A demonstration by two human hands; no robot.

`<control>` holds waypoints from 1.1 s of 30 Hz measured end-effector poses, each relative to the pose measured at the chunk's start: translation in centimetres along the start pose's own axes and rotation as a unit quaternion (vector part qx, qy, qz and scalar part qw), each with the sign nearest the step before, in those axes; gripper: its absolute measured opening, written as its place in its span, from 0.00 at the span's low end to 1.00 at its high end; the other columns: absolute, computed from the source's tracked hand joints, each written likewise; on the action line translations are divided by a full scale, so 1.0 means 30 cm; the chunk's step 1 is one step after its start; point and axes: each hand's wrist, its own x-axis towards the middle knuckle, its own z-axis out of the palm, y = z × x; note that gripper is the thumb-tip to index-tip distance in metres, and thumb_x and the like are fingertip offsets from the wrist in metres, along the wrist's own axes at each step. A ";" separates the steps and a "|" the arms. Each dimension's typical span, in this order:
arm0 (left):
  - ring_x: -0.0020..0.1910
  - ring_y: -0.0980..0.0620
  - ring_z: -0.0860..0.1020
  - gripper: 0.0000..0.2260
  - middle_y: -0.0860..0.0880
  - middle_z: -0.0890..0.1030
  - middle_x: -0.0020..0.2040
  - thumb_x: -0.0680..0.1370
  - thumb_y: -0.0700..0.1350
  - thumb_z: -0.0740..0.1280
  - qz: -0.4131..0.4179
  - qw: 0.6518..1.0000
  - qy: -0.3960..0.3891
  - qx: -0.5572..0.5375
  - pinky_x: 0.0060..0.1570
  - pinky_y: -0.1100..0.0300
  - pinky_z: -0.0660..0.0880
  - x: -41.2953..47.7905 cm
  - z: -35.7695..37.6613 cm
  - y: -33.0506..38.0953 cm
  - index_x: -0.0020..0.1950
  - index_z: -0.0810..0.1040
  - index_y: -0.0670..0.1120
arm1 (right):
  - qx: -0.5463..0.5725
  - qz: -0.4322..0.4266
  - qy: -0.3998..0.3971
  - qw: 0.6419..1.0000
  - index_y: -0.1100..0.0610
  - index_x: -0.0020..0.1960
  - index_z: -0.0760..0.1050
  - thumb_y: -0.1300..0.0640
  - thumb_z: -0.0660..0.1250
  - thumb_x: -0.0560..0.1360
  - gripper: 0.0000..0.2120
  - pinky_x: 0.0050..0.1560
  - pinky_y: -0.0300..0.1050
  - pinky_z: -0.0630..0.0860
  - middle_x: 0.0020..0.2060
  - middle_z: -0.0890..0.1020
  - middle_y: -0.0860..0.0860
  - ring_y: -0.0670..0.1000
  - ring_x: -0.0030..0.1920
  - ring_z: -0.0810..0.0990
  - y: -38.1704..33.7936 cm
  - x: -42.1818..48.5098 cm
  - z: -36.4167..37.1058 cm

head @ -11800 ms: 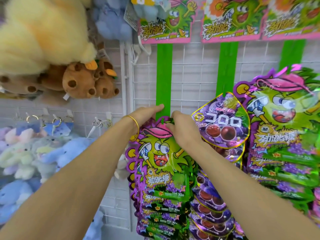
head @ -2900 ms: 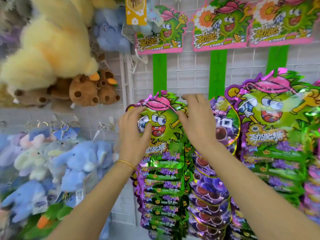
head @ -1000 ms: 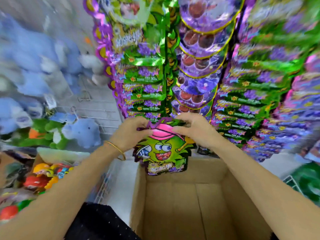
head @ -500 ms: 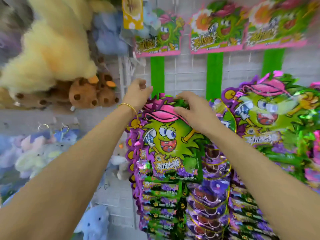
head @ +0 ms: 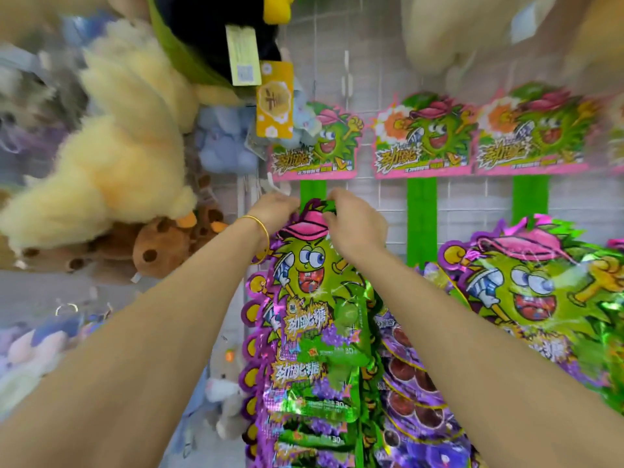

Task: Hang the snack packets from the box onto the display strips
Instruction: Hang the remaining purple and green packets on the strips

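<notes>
Left of the wire grid panel [head: 378, 79] hang plush toys: a large yellow plush [head: 111, 170] over a brown plush [head: 158, 244].

The left hand [head: 275, 211], with a gold bangle [head: 258, 228] at the wrist, is raised to the leftmost display strip [head: 313, 194]. Its fingers curl in at the strip's left edge, by the upper-left corner of the snack packet [head: 314, 265]. The fingertips are hidden, so I cannot tell whether this grip is on the packet, on the strip, or on nothing.

The packet sits in front of that strip, above the stack of like packets already hung below it and under the header card [head: 314, 146]. The right hand [head: 354, 224] has its grip closed on the packet's top edge, thumb and fingers pinching it just above the pink cap print.

To the right, the middle strip [head: 421, 224] carries purple packets [head: 412, 366]. The right strip [head: 530, 201] carries larger green packets [head: 526, 292].

Assessment: the step in hand is seating this packet on the leftmost strip. The next move calls for lining the packet's hang hole up with a free hook, pressing it home, then letting go. Neither hole nor hook is visible. The box is out of view.
</notes>
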 end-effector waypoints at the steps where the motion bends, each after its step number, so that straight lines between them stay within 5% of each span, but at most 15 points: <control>1: 0.34 0.49 0.69 0.14 0.44 0.73 0.34 0.76 0.39 0.61 -0.002 1.000 -0.001 0.001 0.35 0.58 0.63 0.001 0.005 -0.002 0.30 0.70 0.44 | -0.006 -0.002 0.005 1.000 0.55 0.58 0.70 0.56 0.59 0.77 0.10 0.44 0.48 0.70 0.51 0.81 0.58 0.61 0.53 0.78 -0.003 0.008 0.010; 7: 0.47 0.49 0.71 0.10 0.45 0.74 0.44 0.76 0.46 0.63 -0.024 0.999 0.010 -0.042 0.48 0.57 0.69 0.024 0.026 -0.020 0.35 0.70 0.48 | -0.013 -0.007 0.021 1.000 0.56 0.57 0.69 0.56 0.57 0.78 0.09 0.41 0.48 0.66 0.50 0.81 0.59 0.62 0.51 0.78 0.012 0.021 0.027; 10: 0.49 0.47 0.73 0.09 0.44 0.75 0.49 0.76 0.49 0.64 -0.037 0.998 0.020 -0.037 0.57 0.53 0.72 0.028 0.025 0.004 0.48 0.75 0.43 | -0.004 -0.010 0.027 1.000 0.56 0.56 0.69 0.52 0.57 0.78 0.10 0.41 0.48 0.66 0.50 0.81 0.58 0.62 0.51 0.78 0.014 0.021 0.018; 16: 0.42 0.47 0.75 0.07 0.42 0.78 0.46 0.73 0.46 0.68 -0.087 0.991 0.014 -0.105 0.49 0.54 0.73 0.053 0.046 -0.012 0.39 0.74 0.44 | -0.007 -0.021 0.035 0.999 0.56 0.55 0.70 0.48 0.60 0.78 0.12 0.42 0.49 0.69 0.49 0.81 0.56 0.61 0.52 0.78 0.035 0.034 0.037; 19: 0.36 0.49 0.72 0.05 0.45 0.76 0.38 0.73 0.44 0.67 -0.103 0.985 0.023 -0.135 0.40 0.58 0.70 0.050 0.044 -0.007 0.43 0.75 0.43 | -0.003 -0.022 0.042 0.999 0.56 0.54 0.70 0.49 0.59 0.78 0.12 0.41 0.49 0.67 0.49 0.81 0.56 0.61 0.51 0.78 0.027 0.027 0.040; 27: 0.32 0.55 0.70 0.09 0.50 0.74 0.34 0.75 0.45 0.66 -0.088 0.988 0.040 -0.118 0.34 0.63 0.67 0.033 0.044 0.006 0.36 0.72 0.45 | 0.001 -0.025 0.045 0.999 0.57 0.54 0.69 0.51 0.58 0.79 0.10 0.38 0.48 0.64 0.48 0.81 0.58 0.63 0.49 0.78 0.027 -0.014 0.041; 33: 0.31 0.51 0.73 0.09 0.46 0.75 0.35 0.74 0.45 0.66 -0.098 0.986 0.048 -0.128 0.32 0.61 0.71 0.010 0.041 0.018 0.50 0.73 0.41 | -0.040 -0.053 0.072 0.995 0.58 0.55 0.67 0.56 0.57 0.79 0.07 0.34 0.46 0.60 0.45 0.82 0.58 0.63 0.45 0.78 -0.002 0.028 0.017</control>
